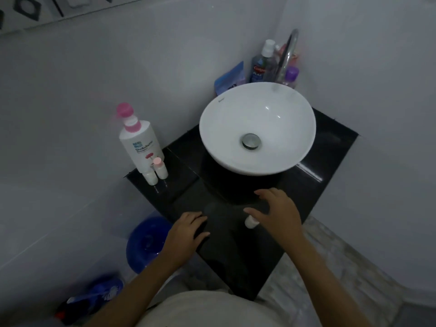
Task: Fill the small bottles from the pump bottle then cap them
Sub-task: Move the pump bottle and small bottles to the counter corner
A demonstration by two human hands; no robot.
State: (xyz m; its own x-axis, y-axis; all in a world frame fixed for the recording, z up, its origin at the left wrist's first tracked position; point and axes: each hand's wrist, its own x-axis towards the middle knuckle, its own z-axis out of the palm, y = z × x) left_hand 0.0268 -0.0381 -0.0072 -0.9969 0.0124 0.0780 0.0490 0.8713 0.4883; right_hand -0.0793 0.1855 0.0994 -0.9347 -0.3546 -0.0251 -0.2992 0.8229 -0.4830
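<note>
On the black desk [236, 256] in front of the white basin [257, 128], my right hand [278, 213] hovers with fingers spread and loose over a small white bottle [251, 221], which peeks out beneath my palm; whether I touch it I cannot tell. My left hand [186, 230], to the basin's near left, rests flat and open on the desk edge, holding nothing. Left of the basin, against the wall, stands the white pump bottle [139, 142] with its pink pump, and just in front of it two more small bottles: one with a pink cap [160, 168], one uncapped [150, 177], side by side. Behind the basin, by the chrome tap [289, 53], toiletries crowd the corner. Below the desk's left edge sits a blue bucket [146, 244]
</note>
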